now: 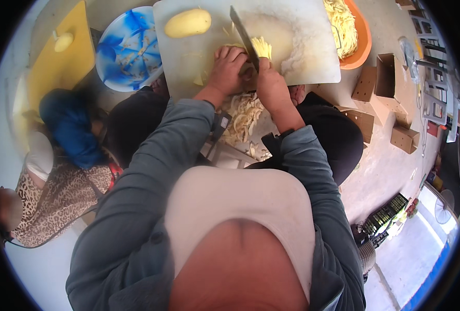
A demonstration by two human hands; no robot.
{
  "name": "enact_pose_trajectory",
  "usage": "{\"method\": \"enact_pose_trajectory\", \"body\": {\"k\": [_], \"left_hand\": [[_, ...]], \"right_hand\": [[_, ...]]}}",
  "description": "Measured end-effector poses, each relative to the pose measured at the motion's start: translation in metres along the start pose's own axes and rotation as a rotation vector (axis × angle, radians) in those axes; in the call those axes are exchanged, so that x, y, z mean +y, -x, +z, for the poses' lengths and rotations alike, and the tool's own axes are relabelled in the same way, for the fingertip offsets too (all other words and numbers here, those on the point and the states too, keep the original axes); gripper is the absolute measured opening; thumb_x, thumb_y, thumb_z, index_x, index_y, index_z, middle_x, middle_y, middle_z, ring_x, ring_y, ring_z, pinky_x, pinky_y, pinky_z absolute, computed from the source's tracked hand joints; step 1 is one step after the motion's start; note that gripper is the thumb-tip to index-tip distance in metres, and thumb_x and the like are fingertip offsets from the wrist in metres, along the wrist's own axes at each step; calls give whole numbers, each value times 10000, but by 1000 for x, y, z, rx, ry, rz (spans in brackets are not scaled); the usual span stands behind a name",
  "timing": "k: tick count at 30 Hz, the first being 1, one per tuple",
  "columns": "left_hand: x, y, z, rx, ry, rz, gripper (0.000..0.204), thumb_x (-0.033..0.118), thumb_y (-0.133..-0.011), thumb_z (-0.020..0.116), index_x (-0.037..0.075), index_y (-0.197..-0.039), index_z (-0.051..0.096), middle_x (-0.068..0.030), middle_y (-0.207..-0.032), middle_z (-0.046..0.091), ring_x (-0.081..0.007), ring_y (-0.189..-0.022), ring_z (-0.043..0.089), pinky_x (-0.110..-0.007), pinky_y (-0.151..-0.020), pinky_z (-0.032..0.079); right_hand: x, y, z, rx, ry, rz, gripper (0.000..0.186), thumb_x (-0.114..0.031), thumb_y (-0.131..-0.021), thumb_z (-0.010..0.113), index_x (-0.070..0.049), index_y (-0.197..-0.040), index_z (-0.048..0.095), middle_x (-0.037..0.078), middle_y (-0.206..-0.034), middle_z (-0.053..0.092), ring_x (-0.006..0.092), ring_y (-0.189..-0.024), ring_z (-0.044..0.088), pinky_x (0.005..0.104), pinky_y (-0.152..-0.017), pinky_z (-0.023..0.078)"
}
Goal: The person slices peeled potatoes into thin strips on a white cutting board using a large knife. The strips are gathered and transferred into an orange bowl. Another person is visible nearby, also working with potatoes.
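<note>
My right hand (272, 88) is closed round the handle of a kitchen knife (244, 34), whose long dark blade points away and slightly left over a white cutting board (307, 46). My left hand (229, 71) lies just left of the blade, fingers curled down on a piece of potato that is mostly hidden beneath them. Thin pale-yellow potato strips (262, 47) lie bunched against the blade's right side. A whole peeled potato (188, 23) rests at the board's far left. A few loose shreds are scattered on the board near my left hand.
An orange basin (365, 49) of cut strips stands right of the board; a blue-and-white basin (131, 49) stands left. Peelings (245, 116) lie below the near edge. Cardboard boxes (393, 83) are at right. At left, a person in leopard print (64, 202) sits near a yellow board (64, 62).
</note>
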State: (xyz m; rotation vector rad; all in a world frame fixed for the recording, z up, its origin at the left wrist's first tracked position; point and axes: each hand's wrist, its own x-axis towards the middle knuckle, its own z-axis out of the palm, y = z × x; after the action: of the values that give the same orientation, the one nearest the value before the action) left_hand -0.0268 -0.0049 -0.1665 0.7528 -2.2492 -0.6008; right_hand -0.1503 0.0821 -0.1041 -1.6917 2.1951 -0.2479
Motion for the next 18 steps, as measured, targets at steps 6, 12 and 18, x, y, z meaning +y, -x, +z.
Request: {"method": "enact_pose_trajectory", "body": {"k": [6, 12, 18], "left_hand": [[-5, 2, 4, 17, 5, 4, 284, 205, -691, 726, 121, -942, 623, -32, -1066, 557, -261, -1075, 486, -430, -978, 340], [-5, 4, 4, 30, -16, 14, 299, 207, -701, 722, 117, -968, 624, -41, -1074, 560, -265, -1074, 488, -426, -975, 346], [-2, 3, 2, 36, 5, 26, 318, 213, -694, 720, 112, -978, 621, -51, -1072, 561, -274, -1067, 489, -432, -960, 352]], "right_hand": [[-7, 11, -22, 60, -18, -70, 283, -8, -823, 527, -6, -1075, 396, 275, -947, 598, 452, -774, 643, 511, -660, 532], [-21, 18, -33, 24, -33, -66, 206, 49, -844, 458, 22, -1042, 407, 298, -936, 604, 472, -825, 617, 531, -710, 504], [-20, 6, -24, -18, 7, -51, 229, 57, -836, 452, 16, -1052, 387, 298, -918, 605, 472, -815, 625, 536, -706, 510]]}}
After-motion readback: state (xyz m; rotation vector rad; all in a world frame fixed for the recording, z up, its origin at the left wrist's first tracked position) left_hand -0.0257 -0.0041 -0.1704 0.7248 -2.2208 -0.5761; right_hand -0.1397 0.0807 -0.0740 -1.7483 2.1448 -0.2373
